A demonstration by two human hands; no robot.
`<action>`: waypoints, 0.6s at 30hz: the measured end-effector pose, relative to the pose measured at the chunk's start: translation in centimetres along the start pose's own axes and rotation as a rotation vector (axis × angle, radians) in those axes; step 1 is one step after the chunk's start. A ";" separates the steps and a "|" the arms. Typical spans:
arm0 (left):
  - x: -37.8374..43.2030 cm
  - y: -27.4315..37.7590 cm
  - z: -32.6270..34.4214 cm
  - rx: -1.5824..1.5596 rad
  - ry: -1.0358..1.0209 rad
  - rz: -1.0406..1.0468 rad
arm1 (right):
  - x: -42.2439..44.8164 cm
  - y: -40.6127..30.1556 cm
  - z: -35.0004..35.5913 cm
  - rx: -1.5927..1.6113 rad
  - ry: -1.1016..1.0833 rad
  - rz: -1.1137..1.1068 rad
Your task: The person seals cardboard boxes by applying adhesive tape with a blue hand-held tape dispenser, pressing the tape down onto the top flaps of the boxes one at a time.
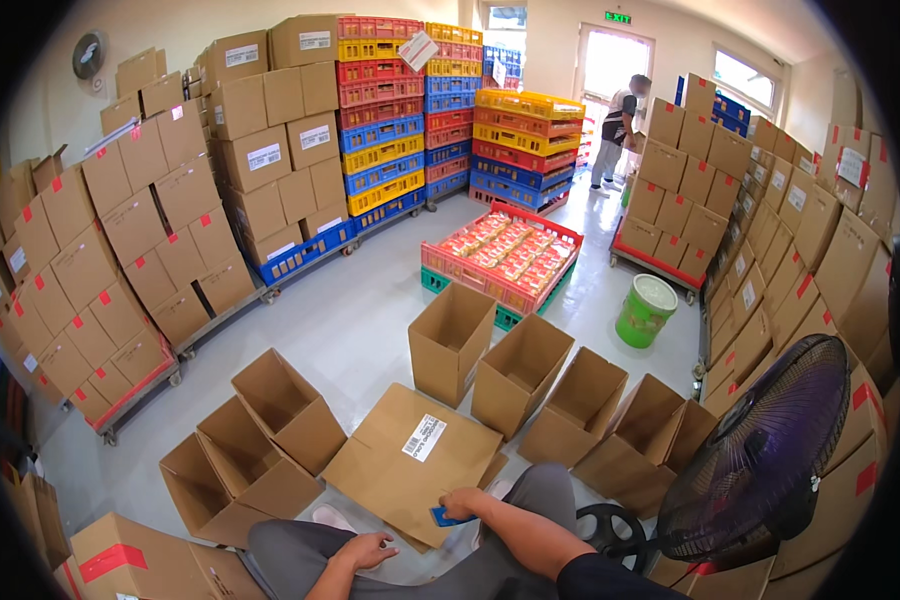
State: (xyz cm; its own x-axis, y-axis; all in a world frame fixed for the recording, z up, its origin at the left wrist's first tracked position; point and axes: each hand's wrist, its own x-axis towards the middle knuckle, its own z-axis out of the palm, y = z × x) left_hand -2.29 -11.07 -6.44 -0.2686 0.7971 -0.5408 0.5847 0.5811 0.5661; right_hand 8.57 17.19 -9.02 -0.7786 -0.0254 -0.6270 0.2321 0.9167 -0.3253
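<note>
Before me lies a flattened cardboard carton (390, 457) with a white printed label (424, 437) on its upper face. Another flat cardboard edge shows beneath it. My right hand (461, 503) is closed around a small flat blue object (448, 517) at the carton's near right edge; what it is exactly, I cannot tell. My left hand (366, 551) hangs by my left knee, holding nothing, its fingers slightly apart. Open upright cardboard boxes stand on both sides of the flat carton, including one on the left (285, 405) and one beyond it (450, 345).
A purple standing fan (757, 450) is close at my right. Farther out are a pink crate of packaged goods (487, 281) and a green bucket (645, 311). Stacked cartons (150, 202) and coloured crates (382, 139) line the room. A person (621, 135) stands near the door.
</note>
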 end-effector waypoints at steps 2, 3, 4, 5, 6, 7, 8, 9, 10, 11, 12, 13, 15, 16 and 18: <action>0.1 0.1 0.0 -0.011 -0.008 -0.008 | 0.1 0.1 0.1 -0.012 -0.004 -0.002; 0.1 0.4 -0.1 -0.019 -0.017 -0.014 | 0.1 0.2 0.3 -0.010 -0.004 0.004; 0.0 0.7 -0.3 -0.027 -0.026 -0.020 | 0.1 0.3 0.4 -0.008 -0.004 0.010; -0.1 1.0 -0.5 -0.035 -0.034 -0.026 | 0.1 0.4 0.5 -0.006 -0.005 0.016; -0.1 1.0 -0.5 -0.037 -0.032 -0.021 | 0.1 0.4 0.6 -0.007 -0.010 0.022; -0.1 1.0 -0.5 -0.039 -0.029 -0.016 | 0.1 0.3 0.6 -0.008 -0.016 0.028; -0.2 1.1 -0.5 -0.042 -0.027 -0.011 | 0.2 0.3 0.6 -0.009 -0.021 0.034; -0.3 1.2 -0.5 -0.045 -0.024 -0.017 | 0.0 0.1 0.4 -0.015 -0.027 0.029; -0.5 1.3 -0.6 -0.049 -0.020 -0.023 | -0.2 -0.1 0.2 -0.021 -0.032 0.023; -0.6 1.3 -0.7 -0.053 -0.016 -0.029 | -0.2 -0.3 0.0 -0.029 -0.038 0.016; -0.5 1.3 -0.6 -0.059 -0.013 -0.023 | -0.3 -0.2 0.0 -0.033 -0.054 0.012; -0.5 1.1 -0.7 -0.065 -0.010 -0.017 | -0.3 -0.2 0.0 -0.039 -0.070 0.007; -0.4 1.6 -0.8 -0.071 0.003 -0.011 | -0.3 0.0 0.2 -0.040 -0.097 0.012; -0.6 2.0 -1.0 -0.071 0.013 -0.010 | -0.2 0.3 0.4 -0.035 -0.106 0.023; -0.8 2.7 -1.3 -0.072 0.028 -0.003 | -0.3 0.4 0.5 -0.034 -0.118 0.032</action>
State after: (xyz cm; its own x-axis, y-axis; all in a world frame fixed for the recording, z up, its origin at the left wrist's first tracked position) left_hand -1.52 -9.98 -3.66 -0.2919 0.7989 -0.5258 0.5277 0.5931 0.6082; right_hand 9.18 17.40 -9.33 -0.6967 -0.0412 -0.7162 0.2341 0.9307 -0.2812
